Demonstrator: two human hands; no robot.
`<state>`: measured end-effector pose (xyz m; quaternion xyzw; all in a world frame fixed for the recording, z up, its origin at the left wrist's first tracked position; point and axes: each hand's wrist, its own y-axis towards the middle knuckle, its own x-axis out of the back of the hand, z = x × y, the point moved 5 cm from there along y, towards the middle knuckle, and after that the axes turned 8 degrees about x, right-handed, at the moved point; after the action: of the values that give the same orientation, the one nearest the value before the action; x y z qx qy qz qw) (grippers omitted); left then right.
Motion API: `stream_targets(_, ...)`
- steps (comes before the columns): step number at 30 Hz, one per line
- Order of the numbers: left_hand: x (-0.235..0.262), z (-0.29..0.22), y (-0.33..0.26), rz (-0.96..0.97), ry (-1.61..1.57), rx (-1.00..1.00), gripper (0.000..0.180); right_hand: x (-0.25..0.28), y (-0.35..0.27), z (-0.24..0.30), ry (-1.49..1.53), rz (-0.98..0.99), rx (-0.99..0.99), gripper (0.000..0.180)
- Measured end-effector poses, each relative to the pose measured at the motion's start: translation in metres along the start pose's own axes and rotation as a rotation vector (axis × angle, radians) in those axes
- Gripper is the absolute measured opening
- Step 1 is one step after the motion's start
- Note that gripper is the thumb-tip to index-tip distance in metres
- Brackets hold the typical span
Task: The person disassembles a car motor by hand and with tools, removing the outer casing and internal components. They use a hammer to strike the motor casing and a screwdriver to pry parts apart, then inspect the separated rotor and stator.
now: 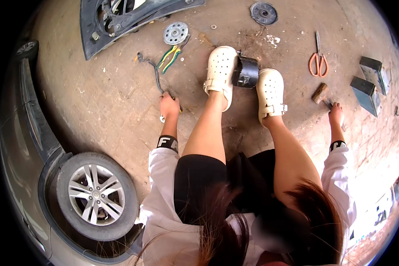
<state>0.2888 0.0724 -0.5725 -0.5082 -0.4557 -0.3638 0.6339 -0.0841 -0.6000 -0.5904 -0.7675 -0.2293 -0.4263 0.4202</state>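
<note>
A black cylindrical part (247, 72), like a small motor housing, lies on the ground between my two cream clogs, close against both. My right hand (337, 114) is low at the right, closed around the handle of a hammer (320, 93) whose brown, rusty head is near the ground. At the left, my left hand (169, 106) is closed near the ground, beside my leg. A bent dark grey cable (156, 73) runs up to its fingers. Something dark with a bit of yellow shows at that hand; its kind cannot be made out.
Beyond my left hand lie green-and-yellow pliers (170, 57) and a perforated metal disc (176, 33). A large dark plastic frame (91, 37) is farther back. Ahead is a black disc (264, 13). Orange-handled scissors (318, 65) and two dark blocks (367, 95) lie right. A car wheel (96, 195) stands left.
</note>
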Motion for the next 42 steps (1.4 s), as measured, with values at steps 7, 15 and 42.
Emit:
stream_targets(7,0.070,-0.080,-0.027,0.370,-0.906,-0.031,0.027,-0.027,-0.057,0.027,0.262,0.222,-0.014,0.046)
stream_targets(15,0.108,-0.193,-0.100,1.165,-1.202,0.112,0.027,-0.049,-0.105,0.072,0.485,0.149,-0.109,0.053)
stream_targets(42,0.103,-0.209,-0.108,1.180,-0.962,-0.080,0.025,-0.043,-0.093,0.070,0.497,0.221,-0.137,0.051)
